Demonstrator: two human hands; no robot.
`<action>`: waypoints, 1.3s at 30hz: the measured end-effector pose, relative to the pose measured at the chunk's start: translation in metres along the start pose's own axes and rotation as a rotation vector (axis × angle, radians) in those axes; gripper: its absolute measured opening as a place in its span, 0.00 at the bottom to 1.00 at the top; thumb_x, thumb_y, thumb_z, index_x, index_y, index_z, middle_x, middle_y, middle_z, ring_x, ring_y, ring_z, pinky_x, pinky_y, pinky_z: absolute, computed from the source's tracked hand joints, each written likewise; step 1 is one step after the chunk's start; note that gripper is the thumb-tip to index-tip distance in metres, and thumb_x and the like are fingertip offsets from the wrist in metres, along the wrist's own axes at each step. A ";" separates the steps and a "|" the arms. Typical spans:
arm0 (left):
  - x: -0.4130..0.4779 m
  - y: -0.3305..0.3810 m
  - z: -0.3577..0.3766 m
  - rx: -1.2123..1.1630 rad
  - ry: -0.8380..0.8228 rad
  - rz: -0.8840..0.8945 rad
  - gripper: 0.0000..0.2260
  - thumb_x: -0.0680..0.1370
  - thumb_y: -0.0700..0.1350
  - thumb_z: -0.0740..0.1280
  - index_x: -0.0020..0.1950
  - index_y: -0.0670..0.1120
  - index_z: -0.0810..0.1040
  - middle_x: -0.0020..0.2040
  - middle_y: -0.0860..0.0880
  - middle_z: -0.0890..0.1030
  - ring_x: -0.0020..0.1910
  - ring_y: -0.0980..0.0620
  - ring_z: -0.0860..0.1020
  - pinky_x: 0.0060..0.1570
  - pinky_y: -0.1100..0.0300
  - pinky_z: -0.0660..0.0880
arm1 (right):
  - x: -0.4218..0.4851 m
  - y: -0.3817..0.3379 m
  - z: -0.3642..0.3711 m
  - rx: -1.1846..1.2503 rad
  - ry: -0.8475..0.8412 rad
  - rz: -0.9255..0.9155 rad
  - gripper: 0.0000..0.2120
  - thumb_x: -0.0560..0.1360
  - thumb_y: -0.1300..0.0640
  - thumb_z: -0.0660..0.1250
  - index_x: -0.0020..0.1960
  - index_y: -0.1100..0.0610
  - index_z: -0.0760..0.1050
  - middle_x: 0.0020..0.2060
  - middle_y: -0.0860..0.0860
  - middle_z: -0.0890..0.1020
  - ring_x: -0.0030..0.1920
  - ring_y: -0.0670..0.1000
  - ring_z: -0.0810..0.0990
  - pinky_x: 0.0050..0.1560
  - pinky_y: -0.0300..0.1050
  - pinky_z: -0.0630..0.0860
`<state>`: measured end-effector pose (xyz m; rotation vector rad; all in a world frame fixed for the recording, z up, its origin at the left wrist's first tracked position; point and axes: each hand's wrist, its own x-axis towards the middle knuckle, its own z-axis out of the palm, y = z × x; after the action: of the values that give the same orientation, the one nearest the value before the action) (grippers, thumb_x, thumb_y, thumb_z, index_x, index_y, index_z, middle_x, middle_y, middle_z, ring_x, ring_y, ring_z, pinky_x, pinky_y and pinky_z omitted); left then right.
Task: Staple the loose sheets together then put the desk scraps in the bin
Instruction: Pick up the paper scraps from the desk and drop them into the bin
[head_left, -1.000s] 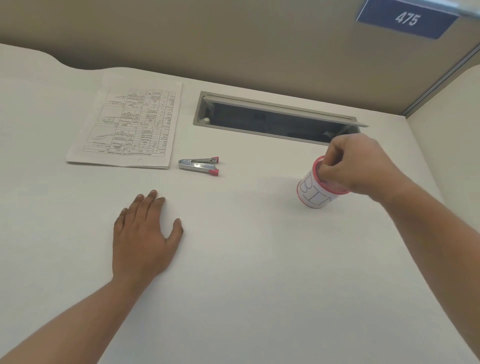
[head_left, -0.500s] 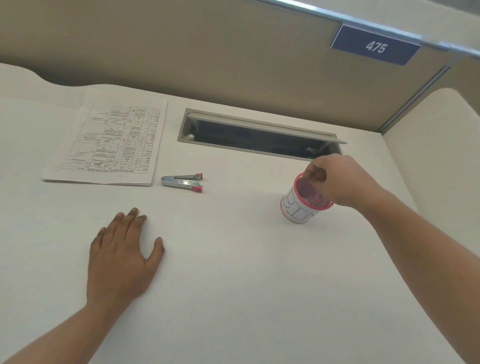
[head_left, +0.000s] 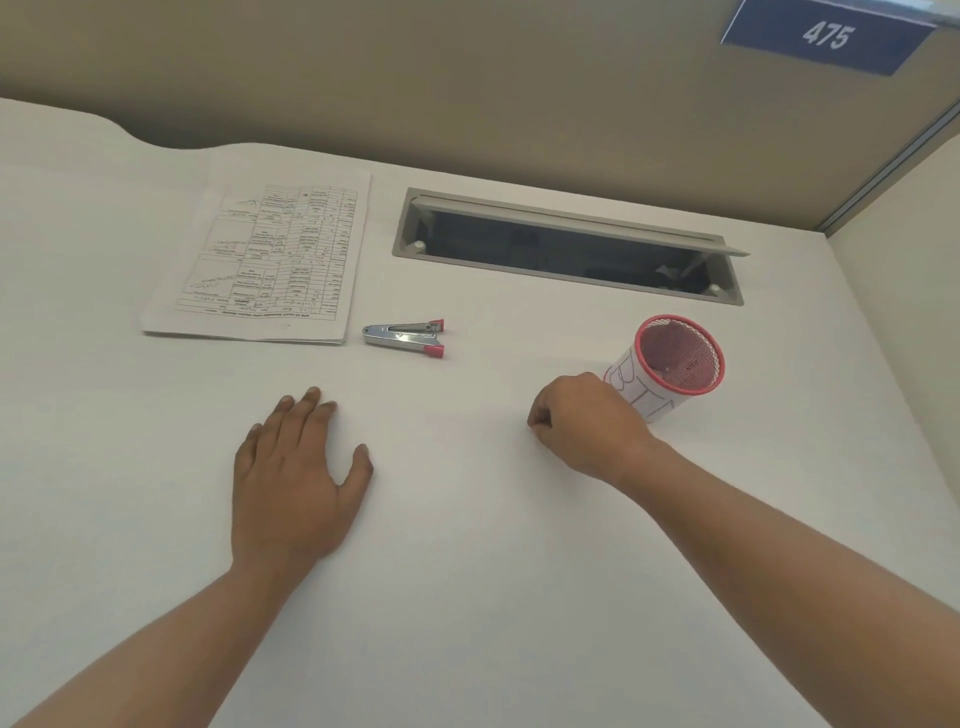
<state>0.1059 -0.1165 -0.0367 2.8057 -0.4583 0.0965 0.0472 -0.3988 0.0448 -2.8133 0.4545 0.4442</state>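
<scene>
A stack of printed sheets (head_left: 270, 260) lies flat at the back left of the white desk (head_left: 467, 571). A small silver stapler with red tips (head_left: 405, 338) rests just right of the sheets. A red mesh cup with a white paper label, the bin (head_left: 675, 364), stands at the right. My left hand (head_left: 296, 478) lies flat on the desk, fingers spread, holding nothing. My right hand (head_left: 582, 421) sits on the desk just left of the bin with its fingers curled in; nothing shows in it.
A grey cable tray with its lid raised (head_left: 571, 249) is recessed into the desk behind the stapler and bin. A beige partition (head_left: 467, 78) with a blue number plate (head_left: 826, 36) closes the back. Another partition (head_left: 904, 260) stands at the right.
My right hand has left the bin's rim and come down onto the desk to its left, fingers curled. My left hand stays flat. The camera view has shifted.
</scene>
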 end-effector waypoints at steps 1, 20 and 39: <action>0.000 0.000 0.000 -0.003 0.000 -0.001 0.29 0.76 0.61 0.56 0.71 0.45 0.73 0.75 0.47 0.72 0.76 0.44 0.68 0.75 0.44 0.61 | 0.001 -0.001 0.003 -0.030 0.002 -0.005 0.07 0.73 0.58 0.64 0.44 0.50 0.81 0.45 0.53 0.84 0.45 0.58 0.82 0.42 0.46 0.78; 0.000 0.000 -0.001 -0.011 -0.007 -0.007 0.29 0.76 0.61 0.56 0.71 0.46 0.72 0.76 0.47 0.71 0.77 0.44 0.67 0.75 0.44 0.60 | 0.017 -0.028 0.002 -0.259 -0.025 -0.006 0.14 0.68 0.59 0.67 0.33 0.56 0.62 0.31 0.50 0.68 0.36 0.57 0.73 0.29 0.41 0.64; 0.000 0.001 -0.003 -0.023 -0.030 -0.005 0.30 0.75 0.61 0.55 0.71 0.46 0.72 0.76 0.48 0.71 0.77 0.44 0.66 0.74 0.43 0.61 | -0.020 0.070 -0.114 -0.028 0.253 0.237 0.10 0.74 0.55 0.61 0.37 0.53 0.78 0.36 0.53 0.81 0.38 0.55 0.78 0.36 0.45 0.76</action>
<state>0.1051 -0.1166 -0.0335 2.7887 -0.4569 0.0485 0.0347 -0.4914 0.1426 -2.8654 0.8454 0.1385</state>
